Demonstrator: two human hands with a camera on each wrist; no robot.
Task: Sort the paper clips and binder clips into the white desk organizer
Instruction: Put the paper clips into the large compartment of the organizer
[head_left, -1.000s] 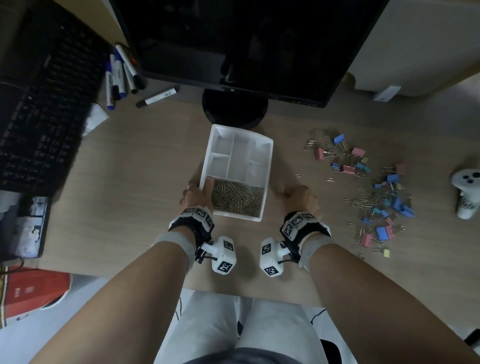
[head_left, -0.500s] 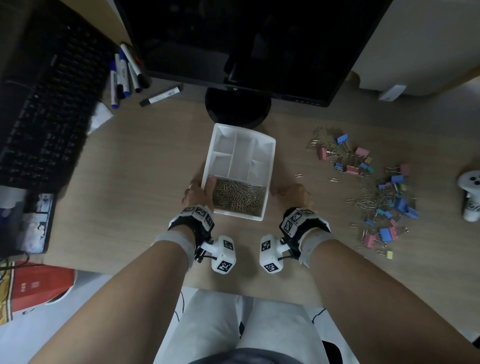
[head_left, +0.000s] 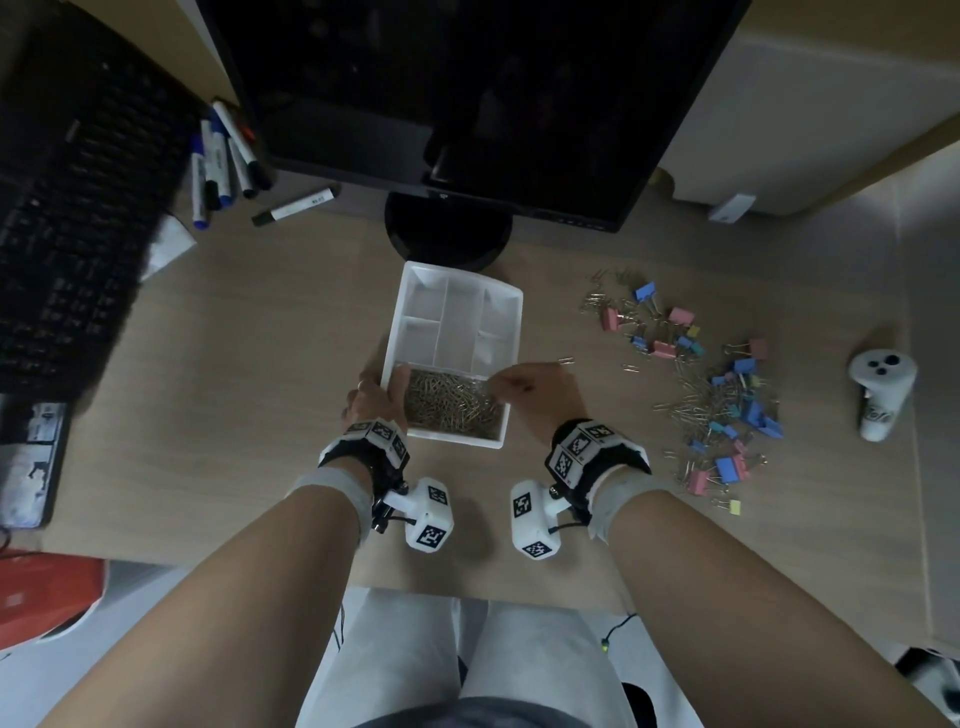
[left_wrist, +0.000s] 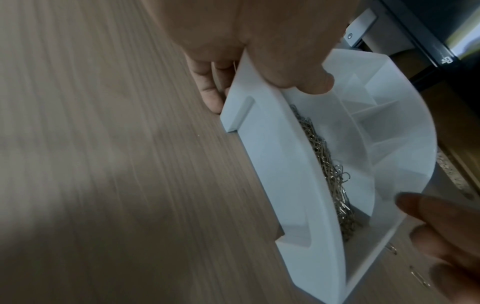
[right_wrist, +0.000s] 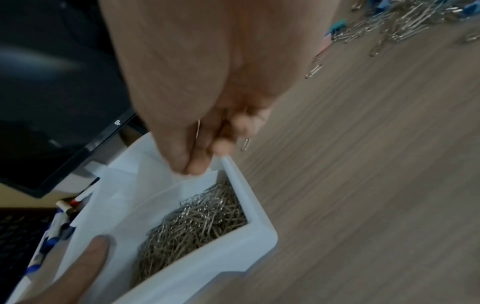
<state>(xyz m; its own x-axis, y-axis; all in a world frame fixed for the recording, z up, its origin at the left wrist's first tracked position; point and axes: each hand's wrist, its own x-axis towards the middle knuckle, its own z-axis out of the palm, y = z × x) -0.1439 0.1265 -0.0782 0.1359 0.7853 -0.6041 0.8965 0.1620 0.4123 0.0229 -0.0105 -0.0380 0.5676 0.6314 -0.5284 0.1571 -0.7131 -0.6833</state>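
The white desk organizer (head_left: 460, 317) sits in front of the monitor stand. Its near compartment holds a heap of silver paper clips (head_left: 452, 402); the other compartments look bare. My left hand (head_left: 383, 385) grips the organizer's left wall (left_wrist: 259, 115), thumb (left_wrist: 301, 72) inside and fingers outside. My right hand (head_left: 492, 385) is over the right rim, its fingertips (right_wrist: 192, 164) pinched together on a thin paper clip (right_wrist: 198, 128) above the heap (right_wrist: 197, 222). A mixed pile of paper clips and coloured binder clips (head_left: 717, 384) lies on the table to the right.
A loose paper clip (head_left: 565, 360) lies just beyond my right hand. The monitor stand (head_left: 447, 228) is behind the organizer, a black keyboard (head_left: 67, 234) and markers (head_left: 218, 161) are far left, and a white controller (head_left: 880, 395) is far right.
My right hand has moved left from the table beside the organizer to above its right rim. The left hand has kept its hold on the left wall.
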